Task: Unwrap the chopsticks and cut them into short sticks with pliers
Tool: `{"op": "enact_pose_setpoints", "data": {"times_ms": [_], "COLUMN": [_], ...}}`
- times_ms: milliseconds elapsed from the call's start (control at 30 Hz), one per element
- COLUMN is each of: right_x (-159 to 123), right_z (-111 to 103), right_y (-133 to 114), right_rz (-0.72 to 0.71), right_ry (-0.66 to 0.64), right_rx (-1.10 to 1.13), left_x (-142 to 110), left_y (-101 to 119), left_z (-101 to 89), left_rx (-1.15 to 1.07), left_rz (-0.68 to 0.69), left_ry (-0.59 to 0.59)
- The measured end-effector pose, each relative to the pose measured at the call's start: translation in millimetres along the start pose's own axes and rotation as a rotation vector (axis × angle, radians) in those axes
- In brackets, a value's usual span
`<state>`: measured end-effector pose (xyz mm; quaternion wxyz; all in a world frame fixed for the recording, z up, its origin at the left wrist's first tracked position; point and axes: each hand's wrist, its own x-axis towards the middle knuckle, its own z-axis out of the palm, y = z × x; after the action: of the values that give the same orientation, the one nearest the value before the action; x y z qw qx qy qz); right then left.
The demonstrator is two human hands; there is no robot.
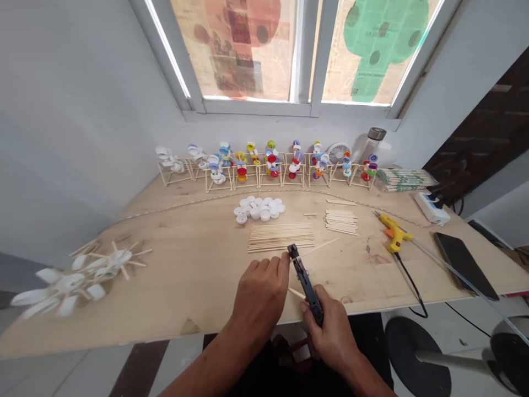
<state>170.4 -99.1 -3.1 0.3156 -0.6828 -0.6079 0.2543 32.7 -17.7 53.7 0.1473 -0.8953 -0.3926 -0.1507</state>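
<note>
My right hand (333,328) is closed round the handles of black pliers (305,280), whose jaws point away from me. A thin wooden stick (321,248) crosses the jaws and sticks out to the right. The fingers of my left hand (264,289) are closed on the stick's other end, close beside the jaws. Between my hands a short piece of wooden stick (296,293) shows near the table's front edge. Just beyond lies a row of long wooden sticks (281,237), with a pile of white bottle caps (260,208) behind it.
Cut short sticks (341,220) lie right of centre. A yellow glue gun (394,234), a dark phone (465,264) and a power strip (432,208) are at the right. Stick frames with coloured caps (271,165) line the back. White cap-and-stick wheels (72,284) lie at the left.
</note>
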Motion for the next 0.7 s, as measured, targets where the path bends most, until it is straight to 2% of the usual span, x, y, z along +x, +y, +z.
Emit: {"op": "enact_pose_setpoints", "data": {"times_ms": [233,467,700], "right_x": [5,6,2], "right_z": [6,10,0], "right_y": [4,4,-4], "right_rz": [-0.042,-0.052,-0.002], "right_ry": [0.037,0.057,-0.033], "right_rx": [-0.058,-0.167,-0.1], "left_x": [2,-2,-6], "left_y": [-2,-1,-6], "left_z": [4.6,16.1,21.3], "left_rx": [0.046,0.027,0.001], "left_rz": [0.003,-0.05,-0.048], "left_ry": [0.041,0.111,0.209]}}
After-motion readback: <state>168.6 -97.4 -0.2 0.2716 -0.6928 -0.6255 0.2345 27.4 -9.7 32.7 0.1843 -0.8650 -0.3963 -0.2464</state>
